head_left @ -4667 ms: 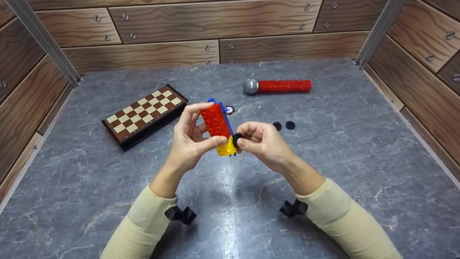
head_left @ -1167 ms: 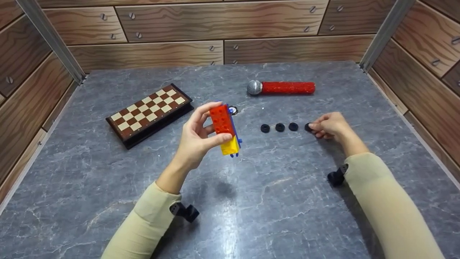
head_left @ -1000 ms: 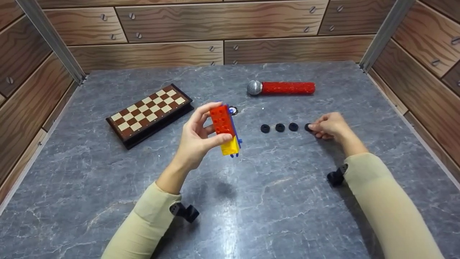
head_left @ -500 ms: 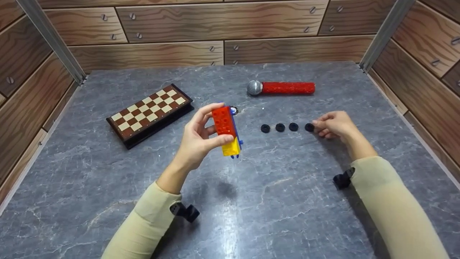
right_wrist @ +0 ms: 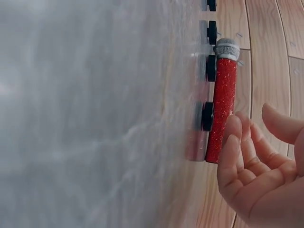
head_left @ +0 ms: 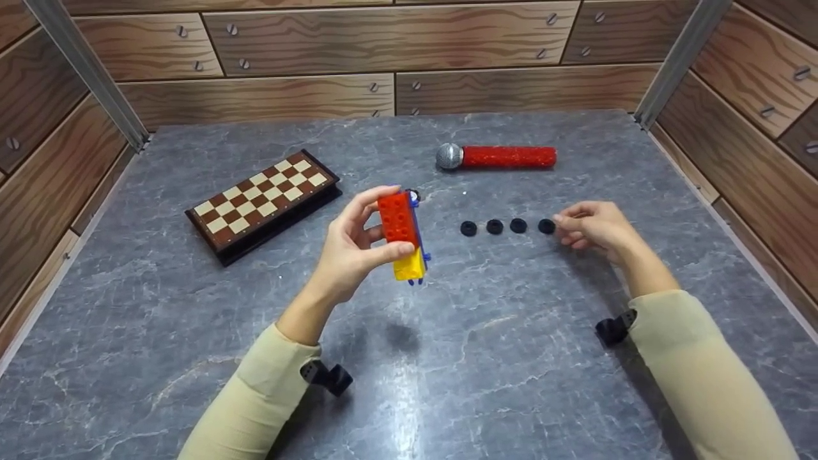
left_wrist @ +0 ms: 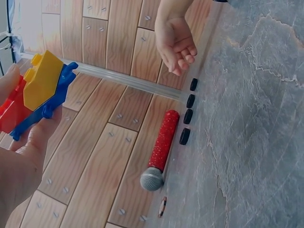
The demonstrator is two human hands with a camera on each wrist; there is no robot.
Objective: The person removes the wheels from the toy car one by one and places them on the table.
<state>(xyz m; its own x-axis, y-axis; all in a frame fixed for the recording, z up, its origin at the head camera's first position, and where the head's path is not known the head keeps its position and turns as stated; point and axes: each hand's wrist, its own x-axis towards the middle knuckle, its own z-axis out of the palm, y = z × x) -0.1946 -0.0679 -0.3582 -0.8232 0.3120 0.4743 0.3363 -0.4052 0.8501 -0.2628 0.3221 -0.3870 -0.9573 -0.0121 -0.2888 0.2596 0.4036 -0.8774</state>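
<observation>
My left hand (head_left: pixel 342 259) grips a toy block car (head_left: pixel 397 220) above the table, its thumb on the near side and its fingers round the far side. A red brick and a yellow brick (left_wrist: pixel 43 80) sit on its blue base (left_wrist: pixel 53 100); bare blue pegs stick out from the base. Four small things would overcount, so: several black toy wheels (head_left: pixel 518 225) lie flat in a row on the table. At the row's right end, my right hand (head_left: pixel 604 231) hovers beside the last wheel (right_wrist: pixel 207 116), fingers loosely bent, holding nothing.
A red microphone (head_left: pixel 508 157) with a silver head lies behind the wheels. To the left is a folded chessboard box (head_left: pixel 262 203). A small round black-and-white piece (head_left: pixel 415 195) lies behind the toy car, partly hidden. Wood-patterned walls (head_left: pixel 383 38) enclose the grey table.
Earlier my right hand held a wheel against the toy car; later it pinched a wheel at the row's right end. Now it has let go and drawn slightly right. The left hand keeps its grip.
</observation>
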